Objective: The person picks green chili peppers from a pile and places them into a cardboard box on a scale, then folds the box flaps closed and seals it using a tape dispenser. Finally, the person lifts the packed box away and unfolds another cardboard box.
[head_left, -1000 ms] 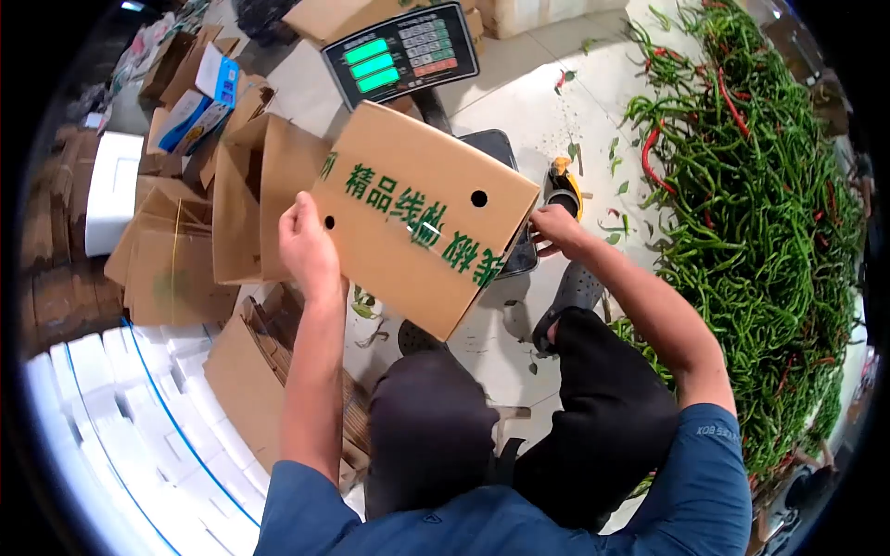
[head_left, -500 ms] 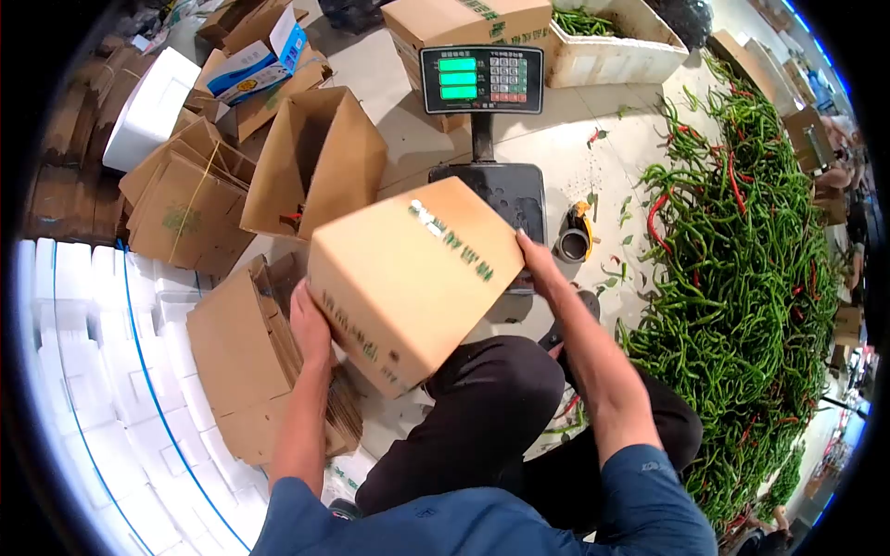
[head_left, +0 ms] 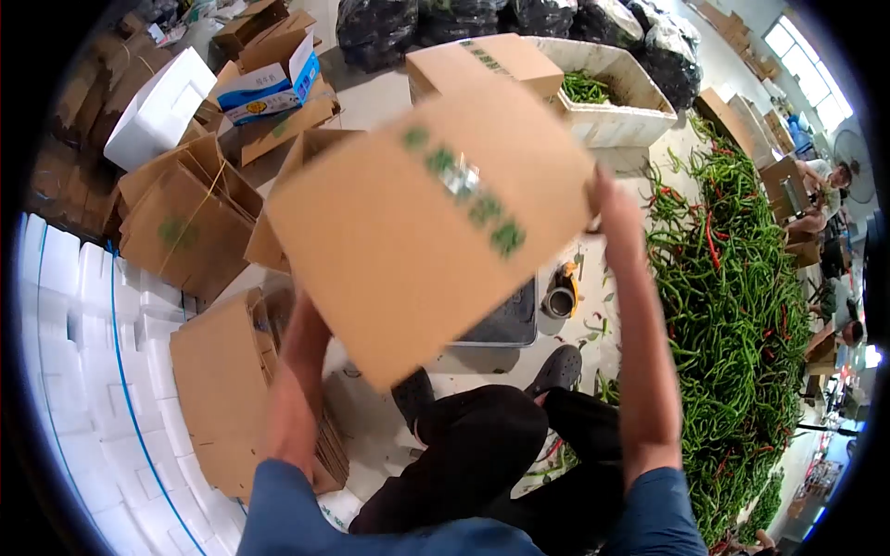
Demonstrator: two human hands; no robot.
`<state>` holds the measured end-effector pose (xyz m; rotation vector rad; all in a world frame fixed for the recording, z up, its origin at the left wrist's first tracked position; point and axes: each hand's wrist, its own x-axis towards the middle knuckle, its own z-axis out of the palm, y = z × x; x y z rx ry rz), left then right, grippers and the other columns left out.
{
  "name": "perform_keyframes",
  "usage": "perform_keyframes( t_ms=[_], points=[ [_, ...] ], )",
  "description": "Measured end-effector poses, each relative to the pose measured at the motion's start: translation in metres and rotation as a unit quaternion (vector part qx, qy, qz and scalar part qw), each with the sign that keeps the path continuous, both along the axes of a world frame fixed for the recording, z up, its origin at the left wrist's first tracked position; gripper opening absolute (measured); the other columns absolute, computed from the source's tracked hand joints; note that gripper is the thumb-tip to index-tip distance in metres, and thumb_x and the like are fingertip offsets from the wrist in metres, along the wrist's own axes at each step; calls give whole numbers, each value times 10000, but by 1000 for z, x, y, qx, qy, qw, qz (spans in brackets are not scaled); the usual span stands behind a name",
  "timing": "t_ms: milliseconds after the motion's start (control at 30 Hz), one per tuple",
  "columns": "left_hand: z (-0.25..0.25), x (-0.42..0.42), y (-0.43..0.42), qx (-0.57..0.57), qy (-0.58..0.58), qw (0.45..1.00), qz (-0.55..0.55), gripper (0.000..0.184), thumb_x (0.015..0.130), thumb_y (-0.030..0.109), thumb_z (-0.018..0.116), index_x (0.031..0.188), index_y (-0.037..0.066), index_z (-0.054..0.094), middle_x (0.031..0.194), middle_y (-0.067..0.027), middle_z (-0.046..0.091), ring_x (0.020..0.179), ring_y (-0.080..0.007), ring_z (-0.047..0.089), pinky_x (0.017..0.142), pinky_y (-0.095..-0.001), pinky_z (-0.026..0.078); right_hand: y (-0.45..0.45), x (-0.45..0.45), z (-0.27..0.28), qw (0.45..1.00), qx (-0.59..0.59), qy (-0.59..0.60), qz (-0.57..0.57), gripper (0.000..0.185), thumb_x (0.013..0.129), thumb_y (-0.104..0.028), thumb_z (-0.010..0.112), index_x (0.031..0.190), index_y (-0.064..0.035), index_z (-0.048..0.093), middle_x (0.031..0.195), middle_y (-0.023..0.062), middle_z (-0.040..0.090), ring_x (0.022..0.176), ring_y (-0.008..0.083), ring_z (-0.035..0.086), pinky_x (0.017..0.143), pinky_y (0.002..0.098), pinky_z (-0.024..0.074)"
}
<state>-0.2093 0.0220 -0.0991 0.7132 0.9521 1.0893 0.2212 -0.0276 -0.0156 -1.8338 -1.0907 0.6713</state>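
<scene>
A closed cardboard box (head_left: 399, 250) with green print and a strip of clear tape is held up in the air, tilted, between both hands. My right hand (head_left: 616, 208), blurred, grips its right edge. On the box's lower left side is my left hand (head_left: 311, 315), its fingers hidden behind the cardboard. Below the box, part of the black platform of a scale (head_left: 505, 320) shows; its display is covered. A tape dispenser (head_left: 562, 295) lies on the floor right of the scale.
Green and red chili peppers (head_left: 732, 334) form a large heap at right. Flattened cartons (head_left: 218, 389) and white foam boxes (head_left: 120, 371) stand at left. Beyond are another carton (head_left: 487, 65), a foam crate (head_left: 621, 120) and black bags (head_left: 375, 32). People (head_left: 820, 190) sit at far right.
Both hands have raised the cardboard box up and away, from beside my knees to over the scale. It now hides the scale's display. My view has tilted up.
</scene>
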Motion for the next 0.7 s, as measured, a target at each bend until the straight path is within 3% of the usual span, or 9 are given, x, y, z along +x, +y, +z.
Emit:
perform_keyframes(
  t_ms=[33,133,200,267,300,400,467,600,700],
  points=[
    [27,14,39,40,-12,999,-16,559,1042,552,423,1336,99,569,1279,-63,638,1152,-236,604,963,-428,510,34,16,36,998,19,61,-15,755,947,-673,534,1339,-30,601,1141,144,663,966,261,650,626,416,597],
    [106,55,143,152,-51,985,-59,518,1046,513,446,1319,93,579,1257,-59,647,1119,-225,627,938,-423,528,130,36,164,997,47,16,-54,838,886,-679,646,1445,-67,527,1343,141,597,1173,297,602,880,518,554],
    [139,81,207,206,-92,972,-71,491,1049,488,461,1307,89,585,1242,-56,653,1097,-218,642,922,-421,540,159,28,216,990,139,23,-31,560,976,-557,609,1092,-16,697,918,84,668,822,177,618,735,367,534],
    [144,102,251,222,-121,966,-52,464,1052,463,476,1296,84,591,1228,-53,659,1075,-211,656,906,-418,553,202,53,209,976,187,110,28,550,976,-559,605,1076,-23,677,894,113,649,812,229,608,754,439,546],
    [140,114,263,199,-122,972,-11,483,1048,454,502,1349,82,566,1254,-31,662,1119,-188,647,946,-385,537,233,104,184,977,191,-57,70,651,954,-477,669,1466,-106,513,1400,91,573,1256,254,557,877,482,556],
    [97,142,249,111,-38,992,-41,622,1018,517,545,1514,157,436,1543,-53,450,1452,-254,360,1146,-565,321,165,46,139,904,-1,-377,201,442,1016,-201,560,1440,-79,538,1025,81,710,858,193,645,799,338,546],
    [75,147,218,99,27,983,-149,761,984,532,602,1600,210,292,1644,-54,300,1538,-268,169,1183,-623,194,85,35,28,931,-83,5,356,385,1007,-170,530,1374,-104,625,1161,143,709,1047,214,675,936,332,546],
    [45,153,221,147,193,958,-155,1024,900,445,736,1630,83,116,1634,-153,321,1493,-276,322,1212,-486,244,-98,-79,44,678,-417,-172,581,532,1007,-312,612,1473,-81,498,1337,219,628,1225,367,623,1016,440,516],
    [34,166,236,192,214,945,-154,1016,855,349,797,1599,55,171,1578,-189,396,1451,-285,390,1189,-430,307,-135,-86,47,821,-270,-100,492,524,997,-322,625,1443,-72,510,1268,232,656,1123,418,649,957,454,533]
  ],
)
